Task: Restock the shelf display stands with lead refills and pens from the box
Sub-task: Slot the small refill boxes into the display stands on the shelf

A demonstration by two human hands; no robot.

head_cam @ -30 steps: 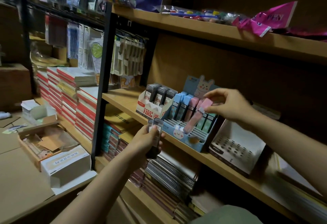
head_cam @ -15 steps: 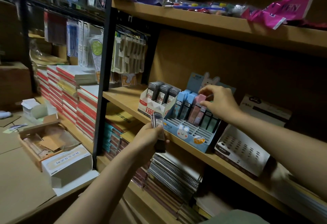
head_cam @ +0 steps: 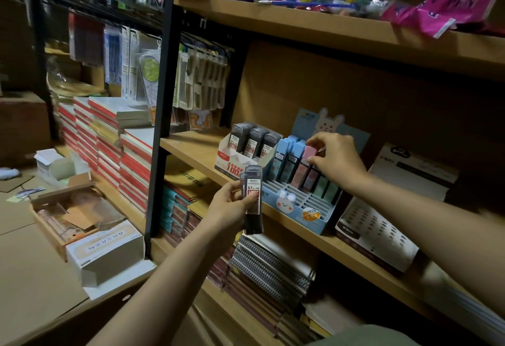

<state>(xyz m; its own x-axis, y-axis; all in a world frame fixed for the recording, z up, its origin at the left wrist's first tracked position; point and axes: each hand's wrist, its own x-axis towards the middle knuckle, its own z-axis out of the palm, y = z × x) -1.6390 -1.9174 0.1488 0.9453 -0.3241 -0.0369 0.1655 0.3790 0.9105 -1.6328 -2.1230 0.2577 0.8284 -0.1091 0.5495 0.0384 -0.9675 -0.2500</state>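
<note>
Seating a pink refill in the blue rabbit display stand (head_cam: 297, 210) on the wooden shelf (head_cam: 196, 151)

Right hand (head_cam: 337, 158) pinches the pink lead refill case (head_cam: 308, 154); press it straight down its slot. Left hand (head_cam: 232, 203) grips dark 0.7 refill cases (head_cam: 252, 195) ready below the shelf edge.

We see two bare forearms reaching in from the near edge, one from the lower left and one from the right, each uncovered from the wrist back to where it leaves view. No sleeve shows on either arm. The left hand (head_cam: 232, 203) and the right hand (head_cam: 337, 158) are bare too: we spot no glove, ring, watch or band on them. At the near right bottom corner we make out a rounded patch of dull green cloth (head_cam: 366, 336), plain and unmarked, a piece of the person's clothing.
</note>
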